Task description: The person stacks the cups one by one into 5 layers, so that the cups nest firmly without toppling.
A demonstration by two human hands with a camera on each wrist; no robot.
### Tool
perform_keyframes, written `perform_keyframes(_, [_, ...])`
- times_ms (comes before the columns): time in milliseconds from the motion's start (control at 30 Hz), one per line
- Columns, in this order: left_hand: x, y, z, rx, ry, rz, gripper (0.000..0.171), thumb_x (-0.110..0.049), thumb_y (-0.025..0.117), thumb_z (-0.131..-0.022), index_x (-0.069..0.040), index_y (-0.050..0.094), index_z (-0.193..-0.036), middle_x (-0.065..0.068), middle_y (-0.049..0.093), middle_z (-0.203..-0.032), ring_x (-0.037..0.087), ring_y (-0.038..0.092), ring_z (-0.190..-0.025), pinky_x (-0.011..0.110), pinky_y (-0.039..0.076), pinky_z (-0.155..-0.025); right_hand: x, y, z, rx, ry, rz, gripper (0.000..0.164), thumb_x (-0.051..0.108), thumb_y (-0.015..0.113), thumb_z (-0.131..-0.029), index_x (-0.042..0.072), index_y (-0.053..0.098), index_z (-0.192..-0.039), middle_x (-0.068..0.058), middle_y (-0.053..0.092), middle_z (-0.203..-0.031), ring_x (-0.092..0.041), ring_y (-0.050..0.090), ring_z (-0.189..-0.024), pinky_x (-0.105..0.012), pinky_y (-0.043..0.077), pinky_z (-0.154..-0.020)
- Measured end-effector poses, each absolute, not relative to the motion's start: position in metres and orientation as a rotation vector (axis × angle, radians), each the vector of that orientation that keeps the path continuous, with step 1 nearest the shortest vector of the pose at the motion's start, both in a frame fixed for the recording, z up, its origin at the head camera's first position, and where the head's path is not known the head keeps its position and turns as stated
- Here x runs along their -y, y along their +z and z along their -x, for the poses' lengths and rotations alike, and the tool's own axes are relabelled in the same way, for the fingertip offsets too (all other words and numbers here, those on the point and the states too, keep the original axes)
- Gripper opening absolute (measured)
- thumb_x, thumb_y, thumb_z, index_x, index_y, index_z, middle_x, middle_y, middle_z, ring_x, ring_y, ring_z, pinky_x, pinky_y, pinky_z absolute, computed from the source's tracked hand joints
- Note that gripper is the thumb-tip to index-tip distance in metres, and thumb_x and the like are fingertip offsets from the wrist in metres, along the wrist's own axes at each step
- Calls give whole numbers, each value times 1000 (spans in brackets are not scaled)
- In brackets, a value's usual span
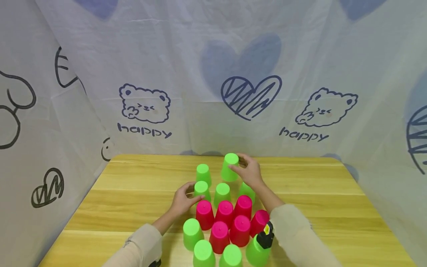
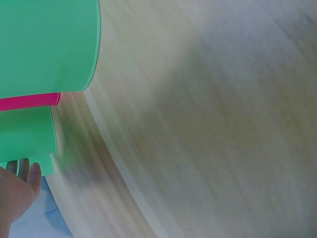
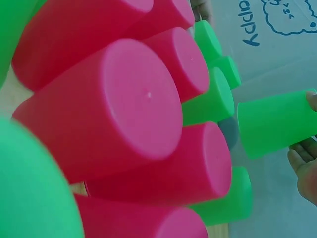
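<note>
At the back of the group, my right hand holds an upside-down green cup between thumb and fingers. In the right wrist view that cup stands apart from the other cups, the right hand at its far end. My left hand curves round another upturned green cup, thumb in front and fingers at its far left side. The left wrist view catches the left hand at the lower left, fingers against green cups. Beside the held cups stand a back green cup and a middle green cup.
Several upturned red cups stand close together in the middle of the wooden table. More green cups stand nearest me, one partly behind a black wrist device. Behind the table hangs a printed cloth.
</note>
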State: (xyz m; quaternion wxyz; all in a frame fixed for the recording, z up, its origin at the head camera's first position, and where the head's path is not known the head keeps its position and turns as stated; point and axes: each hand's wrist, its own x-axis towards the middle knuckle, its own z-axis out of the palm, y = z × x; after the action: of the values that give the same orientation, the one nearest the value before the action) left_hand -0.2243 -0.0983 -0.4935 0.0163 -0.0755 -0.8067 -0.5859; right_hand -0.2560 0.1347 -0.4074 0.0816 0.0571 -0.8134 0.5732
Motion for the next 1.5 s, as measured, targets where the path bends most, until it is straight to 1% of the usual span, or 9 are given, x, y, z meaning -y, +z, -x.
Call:
perform_keyframes(133, [98, -496, 224, 2495, -1830, 231, 47, -7, 74, -77, 0, 57, -119, 18, 63, -113, 34, 59, -106, 47, 51, -90, -129, -413, 258, 2413, 1705, -188, 44, 7, 73, -78, -5, 58, -118, -23, 62, -115, -34, 58, -108, -42, 48, -96])
perform_keyframes(300, [97, -492, 220, 2494, -1835, 220, 46, -4, 73, -77, 3, 56, -119, 22, 62, -113, 36, 58, -106, 49, 50, -91, -121, -418, 260, 2393, 1705, -174, 43, 7, 72, -78, -6, 58, -117, -25, 61, -114, -36, 58, -108, -42, 49, -95])
perform_keyframes(500, [98, -498, 223, 2496, -1821, 241, 47, -9, 75, -76, 1, 56, -119, 18, 63, -112, 33, 59, -106, 46, 51, -90, -117, -422, 261, 2416, 1696, -138, 44, 8, 72, -79, -5, 56, -118, -23, 61, -116, -35, 57, -110, -41, 48, -96])
perform_keyframes(1033, [99, -498, 223, 2475, -1857, 242, 47, -8, 75, -76, 0, 56, -119, 18, 63, -112, 32, 59, -106, 44, 52, -88, -109, -430, 265, 2463, 1698, -95, 43, 7, 71, -80, -5, 55, -118, -22, 60, -118, -34, 56, -113, -41, 47, -98])
perform_keyframes(1200, [99, -497, 222, 2466, -1867, 246, 47, -7, 74, -76, 1, 56, -119, 18, 63, -112, 33, 59, -106, 46, 52, -88, -105, -433, 267, 2464, 1711, -106, 43, 6, 71, -79, -6, 56, -118, -24, 60, -117, -36, 56, -113, -43, 47, -98])
perform_keyframes(1333, [99, -498, 224, 2474, -1853, 246, 47, -7, 74, -76, 1, 56, -119, 18, 63, -111, 32, 59, -105, 44, 53, -87, -101, -437, 270, 2474, 1697, -126, 42, 6, 71, -79, -7, 56, -117, -25, 61, -116, -37, 57, -111, -44, 47, -97])
perform_keyframes(1500, [99, -498, 225, 2498, -1833, 245, 47, -8, 74, -77, 0, 56, -119, 18, 63, -112, 33, 59, -106, 43, 53, -88, -97, -443, 273, 2527, 1648, -85, 44, 6, 71, -79, -8, 56, -117, -25, 61, -114, -37, 57, -109, -42, 48, -96])
